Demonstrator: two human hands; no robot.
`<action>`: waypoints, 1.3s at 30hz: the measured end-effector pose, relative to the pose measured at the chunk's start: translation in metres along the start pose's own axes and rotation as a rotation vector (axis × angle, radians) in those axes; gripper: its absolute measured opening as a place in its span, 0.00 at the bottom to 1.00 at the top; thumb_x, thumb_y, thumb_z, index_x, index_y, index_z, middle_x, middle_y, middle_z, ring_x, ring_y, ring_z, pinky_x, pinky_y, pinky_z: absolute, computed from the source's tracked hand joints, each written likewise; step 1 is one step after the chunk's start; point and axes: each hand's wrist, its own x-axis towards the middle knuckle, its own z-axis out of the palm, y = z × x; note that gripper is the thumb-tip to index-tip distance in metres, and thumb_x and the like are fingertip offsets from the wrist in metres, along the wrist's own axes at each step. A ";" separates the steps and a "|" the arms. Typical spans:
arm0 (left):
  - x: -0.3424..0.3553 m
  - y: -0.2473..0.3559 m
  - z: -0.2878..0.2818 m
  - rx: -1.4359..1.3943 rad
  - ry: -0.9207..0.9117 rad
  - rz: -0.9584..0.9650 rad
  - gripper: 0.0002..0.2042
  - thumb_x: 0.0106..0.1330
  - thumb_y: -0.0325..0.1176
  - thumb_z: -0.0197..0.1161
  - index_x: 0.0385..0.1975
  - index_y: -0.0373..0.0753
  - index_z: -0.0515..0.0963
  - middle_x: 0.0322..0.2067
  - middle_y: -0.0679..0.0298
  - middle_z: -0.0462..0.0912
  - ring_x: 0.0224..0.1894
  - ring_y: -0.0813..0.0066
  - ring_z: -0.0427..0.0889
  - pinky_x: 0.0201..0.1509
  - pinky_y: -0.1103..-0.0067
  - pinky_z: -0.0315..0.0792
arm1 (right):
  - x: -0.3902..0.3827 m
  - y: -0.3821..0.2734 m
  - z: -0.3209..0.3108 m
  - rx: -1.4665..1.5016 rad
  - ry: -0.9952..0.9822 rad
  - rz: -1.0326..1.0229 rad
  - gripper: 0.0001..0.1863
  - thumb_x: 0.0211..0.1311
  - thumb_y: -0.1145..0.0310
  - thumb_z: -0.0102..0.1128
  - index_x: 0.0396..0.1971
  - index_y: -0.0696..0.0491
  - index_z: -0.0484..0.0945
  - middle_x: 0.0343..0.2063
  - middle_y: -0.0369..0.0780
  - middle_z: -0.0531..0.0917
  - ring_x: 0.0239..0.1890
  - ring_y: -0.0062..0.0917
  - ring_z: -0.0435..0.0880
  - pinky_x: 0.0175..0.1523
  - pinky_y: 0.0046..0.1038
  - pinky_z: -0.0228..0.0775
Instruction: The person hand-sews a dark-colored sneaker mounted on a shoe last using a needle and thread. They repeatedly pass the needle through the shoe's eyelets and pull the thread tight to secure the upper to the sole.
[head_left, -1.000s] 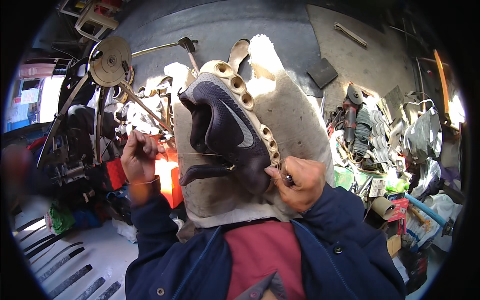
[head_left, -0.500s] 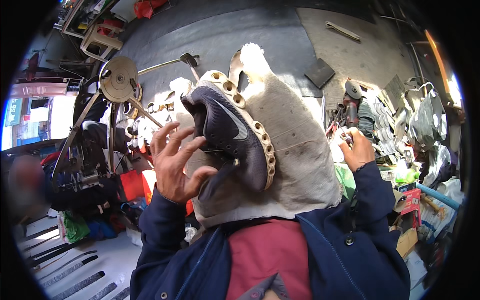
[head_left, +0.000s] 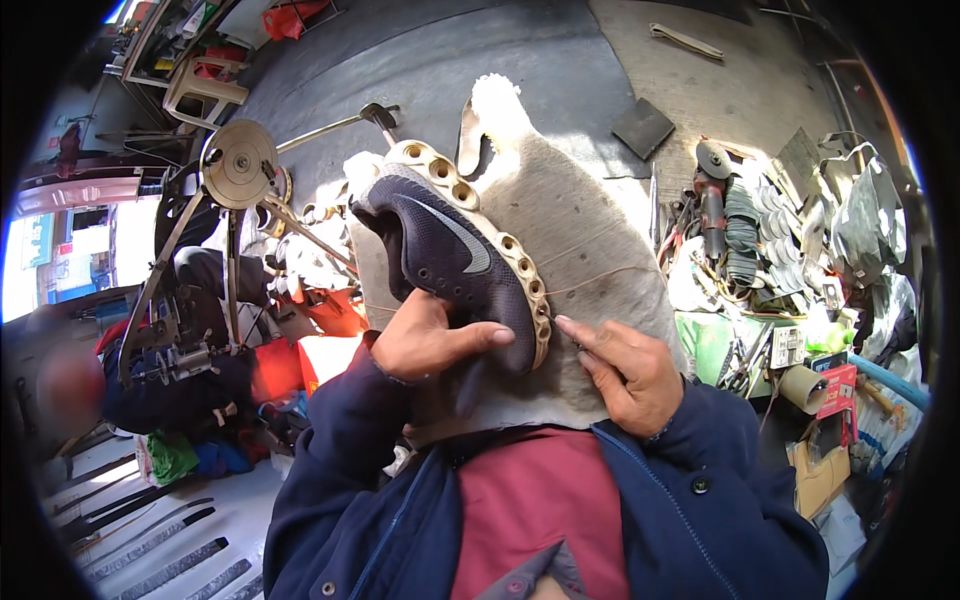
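Dark floor matting (head_left: 500, 40) is seen in the head view beyond a pale, stained cloth (head_left: 600, 225) spread over the lap, with an angle grinder (head_left: 712, 200) placed at the right. By the left hand (head_left: 420, 335) a dark shoe (head_left: 440, 230) is gripped, its fingers hidden at the shoe's opening and its thumb laid against the upper near the toe. On the right hand (head_left: 635, 380) the fingers are curled, the index extended; whether anything is pinched cannot be told. The shoe is laid on its side between the 2 hands, long axis slanted from upper left to lower right, toe pointed toward the wearer. Its cream sole (head_left: 525, 268) is turned rightward, just beside the right index fingertip. Thin thread (head_left: 600, 282) is stretched from the sole across the cloth.
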 end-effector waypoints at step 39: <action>0.023 -0.022 0.003 -0.156 -0.023 -0.039 0.26 0.63 0.29 0.74 0.60 0.30 0.73 0.54 0.60 0.80 0.57 0.69 0.77 0.64 0.72 0.71 | 0.080 0.003 -0.039 0.288 -0.421 0.552 0.11 0.67 0.76 0.64 0.47 0.61 0.87 0.27 0.40 0.88 0.31 0.17 0.84 0.40 0.21 0.76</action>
